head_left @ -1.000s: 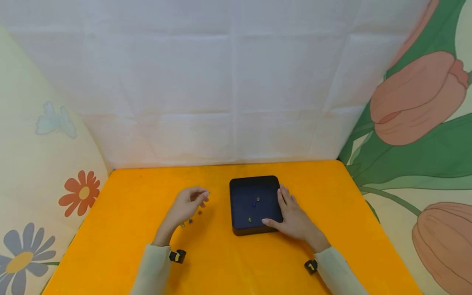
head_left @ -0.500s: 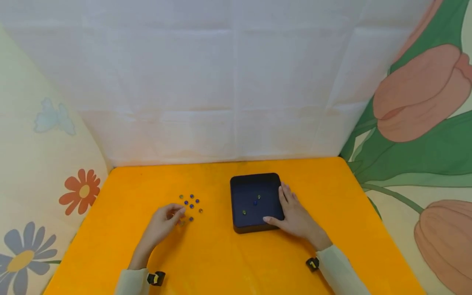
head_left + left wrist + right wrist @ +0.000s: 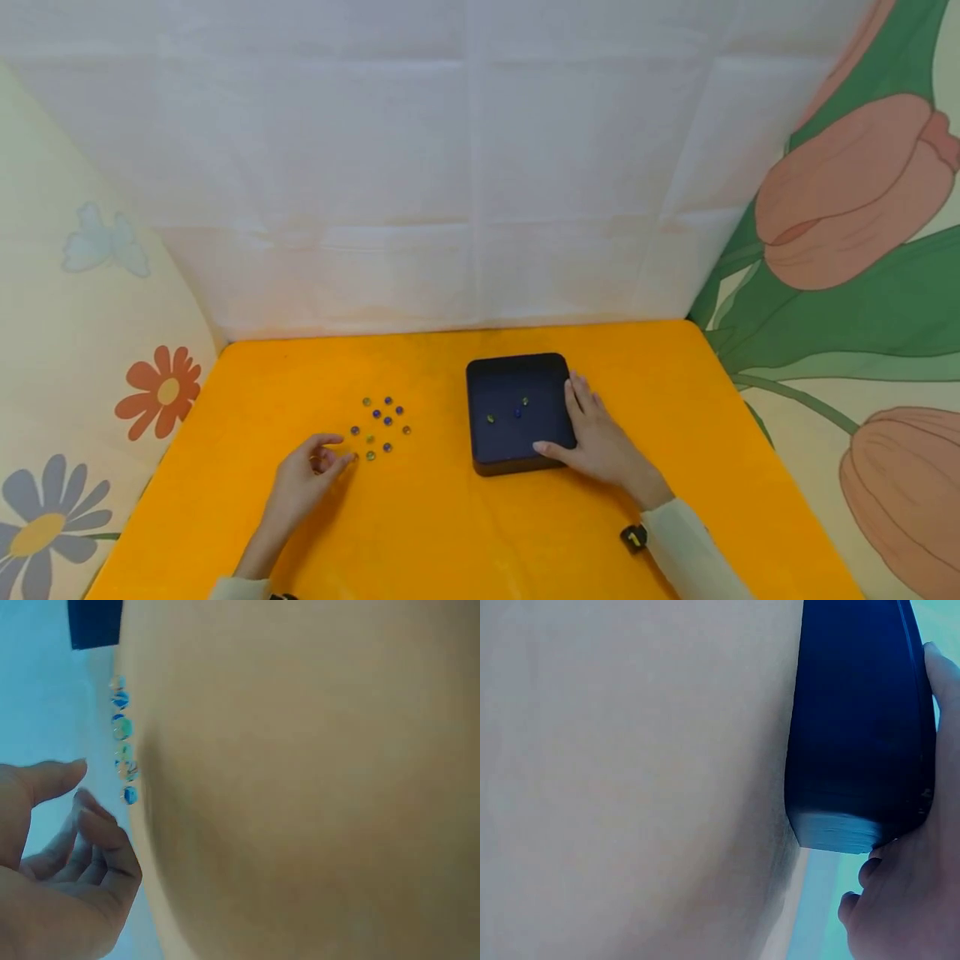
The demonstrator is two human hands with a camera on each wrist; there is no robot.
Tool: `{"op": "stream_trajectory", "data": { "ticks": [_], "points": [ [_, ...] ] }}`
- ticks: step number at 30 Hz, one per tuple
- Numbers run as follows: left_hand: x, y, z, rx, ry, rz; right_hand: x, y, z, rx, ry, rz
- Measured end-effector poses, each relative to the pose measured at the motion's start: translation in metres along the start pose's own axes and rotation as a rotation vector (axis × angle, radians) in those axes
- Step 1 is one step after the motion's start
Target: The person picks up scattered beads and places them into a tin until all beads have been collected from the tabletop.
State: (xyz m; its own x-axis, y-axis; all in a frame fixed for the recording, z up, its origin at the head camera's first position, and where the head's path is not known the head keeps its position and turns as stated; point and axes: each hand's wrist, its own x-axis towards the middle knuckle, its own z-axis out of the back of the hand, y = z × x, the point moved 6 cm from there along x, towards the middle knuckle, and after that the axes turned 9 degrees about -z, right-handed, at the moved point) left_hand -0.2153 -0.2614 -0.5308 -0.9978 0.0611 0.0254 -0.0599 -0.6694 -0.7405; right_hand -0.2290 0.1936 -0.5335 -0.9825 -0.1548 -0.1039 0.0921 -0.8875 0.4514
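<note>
One broad, creased white sheet (image 3: 375, 167) is hanging at twelve o'clock, and a cream panel printed with pink tulips (image 3: 840, 333) is rising at two o'clock. Below them, an orange cloth-covered table (image 3: 637, 358) is spreading toward six o'clock. A shallow, square, black-walled box with a dark blue floor (image 3: 495, 446) is sitting near the table's middle. At the box's four o'clock, the right hand (image 3: 603, 442) is gripping it, fingers lying along the outer wall, thumb over the rim. At the box's eight o'clock, well apart, the left hand (image 3: 300, 479) is holding its thumb and fingertips parted, nothing between them. Roughly eleven small, clear glass marbles with coloured swirls (image 3: 387, 421) are lying scattered at the box's nine o'clock; an amber-tinted marble (image 3: 354, 457) is lying at the left thumb's tip, contact being unclear. Three similar marbles, one blue and two yellow-green (image 3: 491, 418), are resting inside the box.
</note>
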Motion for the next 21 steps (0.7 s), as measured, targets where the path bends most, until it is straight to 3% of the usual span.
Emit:
{"op": "stream_trajectory", "data": {
  "ticks": [5, 14, 21],
  "points": [
    [-0.001, 0.005, 0.001, 0.023, -0.046, -0.008, 0.0, 0.0, 0.0, 0.002, 0.004, 0.0],
    [-0.001, 0.022, -0.002, 0.001, 0.043, 0.074, -0.001, 0.001, 0.0, 0.004, 0.004, 0.001],
    [0.002, 0.024, -0.004, -0.006, 0.06, 0.079, 0.0, 0.001, 0.001, 0.002, -0.004, 0.007]
  ]
}}
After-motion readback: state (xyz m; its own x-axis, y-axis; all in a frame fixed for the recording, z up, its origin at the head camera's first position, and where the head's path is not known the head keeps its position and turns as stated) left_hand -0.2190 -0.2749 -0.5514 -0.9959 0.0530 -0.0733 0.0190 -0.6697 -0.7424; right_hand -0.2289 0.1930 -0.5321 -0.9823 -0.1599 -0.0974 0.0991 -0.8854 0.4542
